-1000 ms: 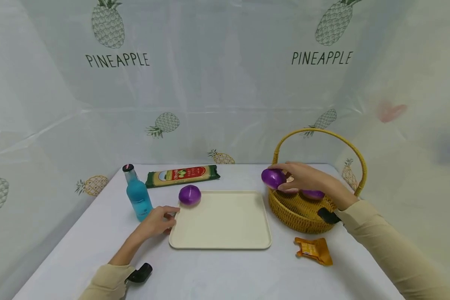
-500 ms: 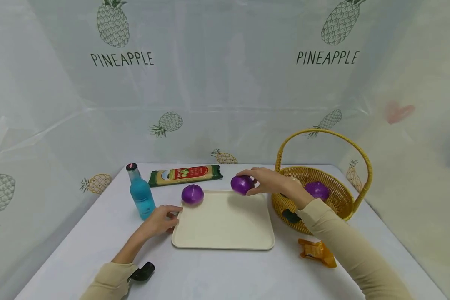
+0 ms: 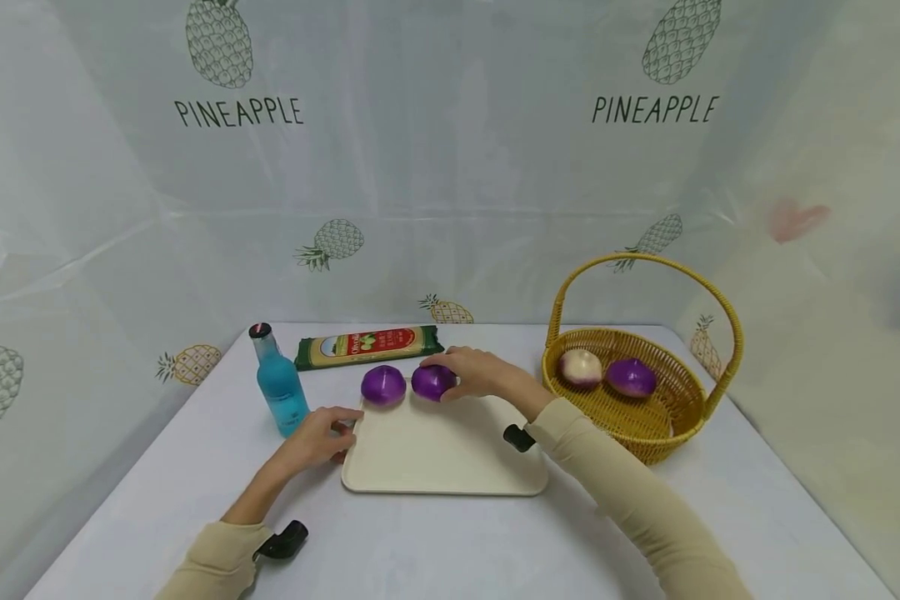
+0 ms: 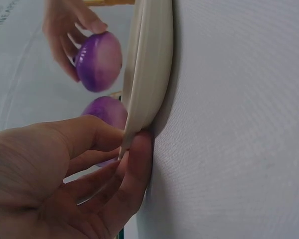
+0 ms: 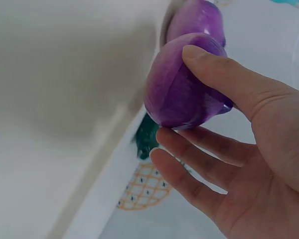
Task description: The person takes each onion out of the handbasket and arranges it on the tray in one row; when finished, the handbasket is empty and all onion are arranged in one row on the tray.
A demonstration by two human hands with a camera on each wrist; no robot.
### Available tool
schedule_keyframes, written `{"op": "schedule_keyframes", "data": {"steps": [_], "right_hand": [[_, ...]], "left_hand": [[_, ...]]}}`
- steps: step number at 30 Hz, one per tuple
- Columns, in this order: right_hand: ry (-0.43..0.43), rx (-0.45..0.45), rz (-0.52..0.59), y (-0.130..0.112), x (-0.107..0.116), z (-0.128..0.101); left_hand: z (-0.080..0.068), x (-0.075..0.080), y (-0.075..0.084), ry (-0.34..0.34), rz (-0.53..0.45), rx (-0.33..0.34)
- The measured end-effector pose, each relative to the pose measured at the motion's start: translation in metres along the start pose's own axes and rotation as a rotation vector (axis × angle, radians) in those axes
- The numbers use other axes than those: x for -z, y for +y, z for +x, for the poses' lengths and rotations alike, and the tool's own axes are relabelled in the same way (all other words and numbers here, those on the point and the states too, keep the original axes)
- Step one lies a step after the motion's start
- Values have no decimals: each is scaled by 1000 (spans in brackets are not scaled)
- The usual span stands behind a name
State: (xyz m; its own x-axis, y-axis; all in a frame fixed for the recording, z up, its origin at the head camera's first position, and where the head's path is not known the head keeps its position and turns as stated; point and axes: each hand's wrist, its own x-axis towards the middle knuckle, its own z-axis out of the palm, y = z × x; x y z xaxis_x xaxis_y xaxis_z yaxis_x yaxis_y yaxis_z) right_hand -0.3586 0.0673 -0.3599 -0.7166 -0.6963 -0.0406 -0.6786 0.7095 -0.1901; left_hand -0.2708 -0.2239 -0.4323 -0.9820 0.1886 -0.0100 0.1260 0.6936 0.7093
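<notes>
Since the earlier frame my right hand (image 3: 474, 372) has gone left along the far edge of the shallow cream rectangular tray (image 3: 438, 458), taking the glossy purple round vegetable (image 3: 431, 382) along; my left hand (image 3: 317, 437) hasn't shifted. Right hand: thumb and fingers pinch the vegetable, pointed tip toward my palm. Left hand: grips the tray's left edge, thumb above, finger under. Held vegetable is at the tray's far edge, left of centre, just right of a second purple round vegetable (image 3: 383, 386) at the far left corner. That side-by-side spacing is what the placing turns on, I'd judge; no real long axis on a round thing, and my right hand already has it. Can't tell if it touches the tray. Yellow woven wicker basket (image 3: 651, 450) sits toward the counter's (image 3: 390, 550) far right corner, a white-and-purple bulb (image 3: 581, 367) and a third purple vegetable (image 3: 631, 378) inside.
</notes>
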Motion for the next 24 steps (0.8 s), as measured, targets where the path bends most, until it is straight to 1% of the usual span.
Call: {"op": "schedule_keyframes", "data": {"steps": [4, 9, 13, 15, 17, 24], "right_hand": [[-9, 2, -4, -2, -7, 9], [-10, -36, -14, -4, -13, 15], [-10, -62, -12, -5, -17, 16], [-11, -66, -17, -5, -18, 15], [-8, -68, -22, -6, -20, 14], [-3, -79, -38, -5, -20, 12]], "left_hand": [[0, 0, 1, -5, 4, -9], [0, 0, 2, -1, 4, -19], [-1, -1, 2, 1, 3, -22], [-1, -1, 2, 6, 2, -11], [0, -2, 1, 7, 16, -18], [1, -3, -1, 16, 26, -4]]}}
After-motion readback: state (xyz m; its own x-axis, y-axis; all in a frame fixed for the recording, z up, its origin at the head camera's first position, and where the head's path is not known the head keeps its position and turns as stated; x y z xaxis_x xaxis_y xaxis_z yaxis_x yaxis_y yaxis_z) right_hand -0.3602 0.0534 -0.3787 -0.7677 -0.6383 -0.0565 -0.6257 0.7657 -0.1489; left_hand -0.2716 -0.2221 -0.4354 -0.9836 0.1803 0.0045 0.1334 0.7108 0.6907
